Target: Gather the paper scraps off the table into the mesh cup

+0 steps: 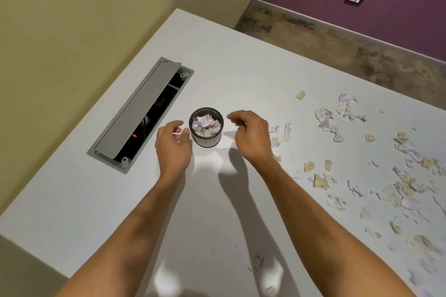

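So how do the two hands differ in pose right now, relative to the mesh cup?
The left hand sits low beside the mesh cup, fingertips at its wall; the right hand is raised off the table, with a gap to the cup. The left hand's fingers curl loosely toward the cup; the right hand's fingers bunch together, pointing at the rim. Both look empty and flank the cup.
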Motion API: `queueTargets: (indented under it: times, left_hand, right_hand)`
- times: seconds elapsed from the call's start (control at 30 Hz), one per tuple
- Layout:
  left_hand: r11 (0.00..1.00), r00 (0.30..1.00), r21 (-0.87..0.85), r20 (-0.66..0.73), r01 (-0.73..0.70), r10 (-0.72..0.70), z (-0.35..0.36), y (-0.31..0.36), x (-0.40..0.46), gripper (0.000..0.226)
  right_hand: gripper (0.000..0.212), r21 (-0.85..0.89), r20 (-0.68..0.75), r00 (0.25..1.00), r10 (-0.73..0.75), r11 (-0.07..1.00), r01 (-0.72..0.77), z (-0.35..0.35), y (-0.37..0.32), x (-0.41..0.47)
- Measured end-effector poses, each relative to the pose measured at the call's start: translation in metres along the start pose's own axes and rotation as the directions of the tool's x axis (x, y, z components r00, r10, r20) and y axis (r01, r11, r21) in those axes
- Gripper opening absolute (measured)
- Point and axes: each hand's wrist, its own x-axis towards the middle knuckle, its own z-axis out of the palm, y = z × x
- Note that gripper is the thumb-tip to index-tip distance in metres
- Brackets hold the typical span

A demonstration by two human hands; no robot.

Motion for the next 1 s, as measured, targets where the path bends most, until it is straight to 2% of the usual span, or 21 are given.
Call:
queueTargets:
  times: [0.13, 0.23, 0.27, 0.33, 0.4, 0.5, 0.57, 0.67, 0.77, 0.9, 1.0]
  left_hand:
    - [0.998, 0.999, -0.051, 0.010, -0.043, 0.044, 0.008, -0.008, -0.048, 0.017]
    - [0.993, 0.987, 0.046, 0.130, -0.105, 0.098, 0.017, -0.033, -0.085, 0.021]
    - [0.976, 0.966, 0.107, 0.200, -0.187, 0.163, 0.019, -0.044, -0.098, 0.029]
    - [0.877, 0.873, 0.234, 0.368, -0.419, 0.319, 0.022, -0.068, -0.123, 0.051]
    - [0.809, 0.804, 0.285, 0.488, -0.514, 0.339, 0.020, -0.084, -0.146, 0.057]
    - [0.699, 0.744, 0.385, 0.588, -0.602, 0.317, 0.012, -0.099, -0.184, 0.057]
    - [0.658, 0.743, 0.439, 0.603, -0.612, 0.289, 0.006, -0.109, -0.206, 0.059]
    - [0.689, 0.772, 0.481, 0.609, -0.543, 0.184, -0.001, -0.119, -0.234, 0.069]
    - [0.713, 0.783, 0.487, 0.606, -0.505, 0.140, -0.005, -0.126, -0.260, 0.080]
    - [0.710, 0.764, 0.496, 0.638, -0.501, 0.094, 0.002, -0.133, -0.291, 0.085]
    - [0.714, 0.748, 0.473, 0.656, -0.517, 0.107, 0.016, -0.129, -0.307, 0.086]
  right_hand:
    - [0.038, 0.062, -0.088, 0.990, 0.111, 0.992, -0.106, -0.017, 0.043, -0.051]
    - [0.031, 0.041, -0.099, 0.976, 0.191, 0.981, -0.188, -0.028, 0.071, -0.096]
    - [0.031, 0.021, -0.093, 0.972, 0.217, 0.976, -0.216, -0.032, 0.079, -0.111]
    - [0.030, -0.032, -0.077, 0.960, 0.269, 0.962, -0.272, -0.038, 0.097, -0.142]
    - [0.031, -0.092, -0.064, 0.946, 0.317, 0.942, -0.322, -0.044, 0.116, -0.174]
    - [0.038, -0.183, -0.052, 0.928, 0.369, 0.910, -0.372, -0.055, 0.141, -0.227]
    - [0.043, -0.238, -0.061, 0.912, 0.406, 0.881, -0.409, -0.063, 0.154, -0.263]
    - [0.055, -0.295, -0.120, 0.873, 0.472, 0.823, -0.486, -0.076, 0.173, -0.311]
    - [0.063, -0.334, -0.215, 0.837, 0.503, 0.768, -0.547, -0.090, 0.189, -0.353]
    - [0.061, -0.377, -0.307, 0.782, 0.542, 0.685, -0.623, -0.107, 0.210, -0.398]
    - [0.066, -0.357, -0.399, 0.708, 0.583, 0.612, -0.706, -0.121, 0.225, -0.422]
